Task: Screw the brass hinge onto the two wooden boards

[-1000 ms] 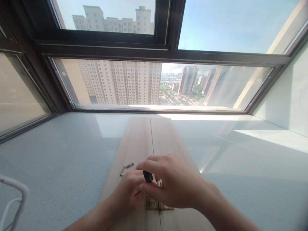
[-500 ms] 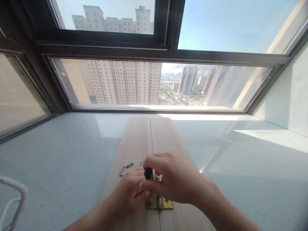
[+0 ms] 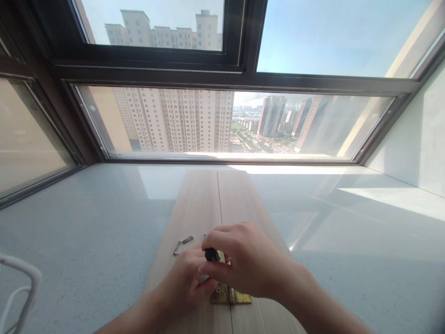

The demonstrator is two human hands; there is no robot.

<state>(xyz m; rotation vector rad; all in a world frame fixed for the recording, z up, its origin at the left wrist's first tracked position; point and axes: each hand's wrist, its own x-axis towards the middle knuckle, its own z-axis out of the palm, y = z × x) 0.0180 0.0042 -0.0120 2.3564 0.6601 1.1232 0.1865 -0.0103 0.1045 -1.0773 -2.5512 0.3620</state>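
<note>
My right hand (image 3: pixel 243 255) is closed around the black handle of a screwdriver (image 3: pixel 211 254); its shaft and tip are hidden behind my fingers. Close against it, my left hand (image 3: pixel 193 273) is curled beside the hinge, thumb and fingers drawn together, and what they grip is hidden. A worn brass hinge (image 3: pixel 239 297) lies across the seam between two pale wooden boards (image 3: pixel 198 199), largely covered by my hands. A screw head shows in its left leaf. On the left board, beyond my left hand, lie a few loose screws (image 3: pixel 187 240).
The boards rest on a speckled white sill (image 3: pixel 104 232) below a dark-framed window (image 3: pixel 174 160). White curved tubing (image 3: pixel 29 273) stands at the lower left edge. A pale wall (image 3: pixel 403 144) rises at the right.
The screwdriver handle has tipped and shifted slightly left and down within my right hand's fingers. My left hand stays nearly in place beside the hinge.
</note>
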